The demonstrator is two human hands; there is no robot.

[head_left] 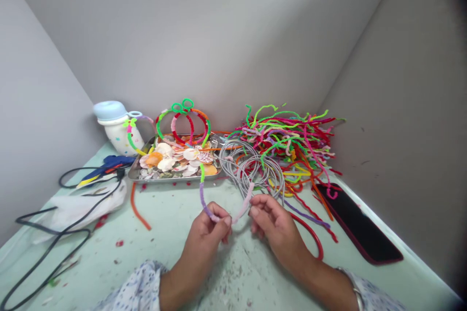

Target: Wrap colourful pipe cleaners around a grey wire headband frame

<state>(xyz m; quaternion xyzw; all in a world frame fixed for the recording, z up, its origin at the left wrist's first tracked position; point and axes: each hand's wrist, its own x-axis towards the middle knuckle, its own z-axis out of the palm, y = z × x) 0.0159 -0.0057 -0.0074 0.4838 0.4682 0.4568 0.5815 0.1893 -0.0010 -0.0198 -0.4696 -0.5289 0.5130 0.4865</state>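
A curved, fuzzy wrapped strip point(203, 198) is held over the front of the table; it runs from green through purple to pale pink. My left hand point(209, 228) pinches its lower bend between thumb and fingers. The pale pink end rises on the right, beside the fingertips of my right hand point(272, 223). That hand's fingers are curled together by the pink end; whether they grip anything there is too small to tell.
A metal tray point(175, 180) of shells point(166, 151) stands behind, with wrapped rings point(184, 129) on it. Grey wire coils point(255, 167) and a pile of pipe cleaners point(292, 138) lie right of it. A phone point(359, 223), bottle point(118, 129) and black cable point(60, 235) flank them.
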